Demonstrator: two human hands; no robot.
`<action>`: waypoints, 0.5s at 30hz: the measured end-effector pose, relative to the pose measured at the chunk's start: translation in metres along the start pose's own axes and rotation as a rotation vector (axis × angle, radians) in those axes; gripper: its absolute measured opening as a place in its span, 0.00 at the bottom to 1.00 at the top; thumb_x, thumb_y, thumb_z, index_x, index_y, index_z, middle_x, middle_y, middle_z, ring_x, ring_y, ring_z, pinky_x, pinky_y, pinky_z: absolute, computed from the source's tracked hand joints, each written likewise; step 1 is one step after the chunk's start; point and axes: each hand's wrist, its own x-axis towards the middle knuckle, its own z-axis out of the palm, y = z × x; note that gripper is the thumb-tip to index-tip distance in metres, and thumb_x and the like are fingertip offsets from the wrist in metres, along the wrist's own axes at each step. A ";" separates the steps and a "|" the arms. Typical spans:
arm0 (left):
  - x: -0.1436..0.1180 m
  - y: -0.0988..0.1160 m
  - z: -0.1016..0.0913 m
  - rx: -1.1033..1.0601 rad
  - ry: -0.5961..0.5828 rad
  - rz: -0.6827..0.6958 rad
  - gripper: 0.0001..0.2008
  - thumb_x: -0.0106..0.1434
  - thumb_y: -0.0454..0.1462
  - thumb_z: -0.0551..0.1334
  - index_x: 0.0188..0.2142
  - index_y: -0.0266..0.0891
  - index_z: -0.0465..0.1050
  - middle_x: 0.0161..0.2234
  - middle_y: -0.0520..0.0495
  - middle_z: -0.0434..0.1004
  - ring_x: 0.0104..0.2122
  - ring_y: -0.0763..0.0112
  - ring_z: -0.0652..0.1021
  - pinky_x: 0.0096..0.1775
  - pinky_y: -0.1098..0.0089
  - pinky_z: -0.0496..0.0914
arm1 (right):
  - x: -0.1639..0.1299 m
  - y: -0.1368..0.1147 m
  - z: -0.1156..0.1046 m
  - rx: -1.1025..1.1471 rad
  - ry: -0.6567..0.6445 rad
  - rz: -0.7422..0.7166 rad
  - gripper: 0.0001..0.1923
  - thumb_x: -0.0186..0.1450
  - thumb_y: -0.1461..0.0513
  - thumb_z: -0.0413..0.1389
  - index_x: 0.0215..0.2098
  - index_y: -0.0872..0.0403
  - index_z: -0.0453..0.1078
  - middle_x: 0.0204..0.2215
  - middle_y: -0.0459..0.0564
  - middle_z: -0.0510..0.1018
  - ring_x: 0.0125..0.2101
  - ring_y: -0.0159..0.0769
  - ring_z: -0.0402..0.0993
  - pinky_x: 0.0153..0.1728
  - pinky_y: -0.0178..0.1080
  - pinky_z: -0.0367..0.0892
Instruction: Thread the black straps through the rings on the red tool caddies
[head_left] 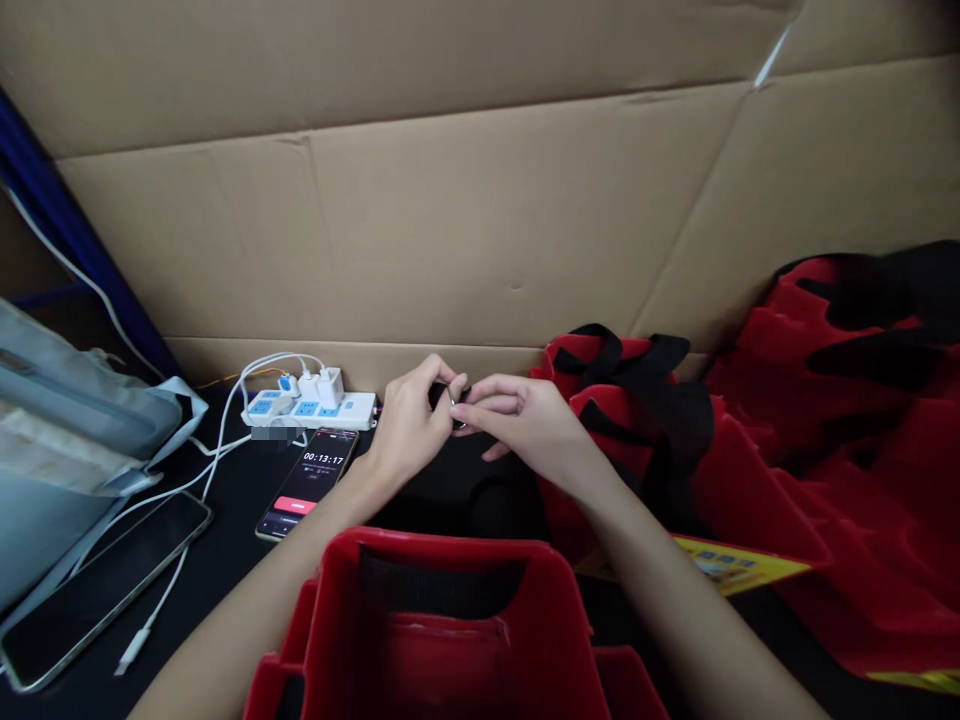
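Note:
My left hand [411, 425] and my right hand [525, 420] meet above the dark table, fingertips together on a small dark object [444, 397] with a thin metal ring showing. What the object is stays unclear, as my fingers hide most of it. Directly below my forearms stands an open red fabric bag [450, 620] with a black inner band. More red bags with black handles [637, 400] lie just right of my right hand.
A white power strip [307, 408] with plugged chargers lies left of my hands. A phone showing a timer [307, 482] and another dark phone [105, 585] rest on the table. A grey bag [67, 430] sits far left. Cardboard walls [450, 220] stand behind. A red bag pile [862, 450] fills the right.

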 end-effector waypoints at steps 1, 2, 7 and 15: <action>-0.001 0.000 0.001 0.015 0.010 0.005 0.07 0.60 0.33 0.57 0.26 0.37 0.64 0.22 0.55 0.69 0.22 0.78 0.68 0.27 0.76 0.61 | 0.000 0.000 -0.001 0.001 -0.008 0.022 0.08 0.54 0.63 0.60 0.30 0.57 0.68 0.25 0.49 0.77 0.31 0.37 0.77 0.16 0.26 0.68; -0.001 0.001 0.001 0.024 0.019 0.009 0.07 0.60 0.34 0.57 0.25 0.37 0.64 0.22 0.55 0.69 0.22 0.78 0.68 0.26 0.76 0.61 | 0.000 0.000 -0.002 0.006 -0.017 0.040 0.08 0.54 0.62 0.60 0.31 0.57 0.68 0.25 0.49 0.77 0.31 0.37 0.77 0.16 0.26 0.68; -0.003 0.000 0.003 0.096 0.022 0.065 0.07 0.62 0.35 0.56 0.26 0.38 0.64 0.24 0.53 0.71 0.23 0.77 0.69 0.28 0.75 0.61 | 0.000 0.003 -0.005 0.036 -0.030 0.003 0.09 0.55 0.59 0.59 0.32 0.56 0.71 0.26 0.46 0.75 0.31 0.32 0.73 0.18 0.27 0.70; -0.003 -0.007 0.006 0.178 -0.005 0.109 0.07 0.63 0.35 0.54 0.28 0.38 0.63 0.26 0.51 0.71 0.27 0.72 0.71 0.32 0.70 0.63 | 0.000 0.007 -0.004 -0.033 -0.067 -0.049 0.15 0.53 0.55 0.58 0.32 0.58 0.72 0.24 0.46 0.71 0.28 0.30 0.68 0.20 0.29 0.70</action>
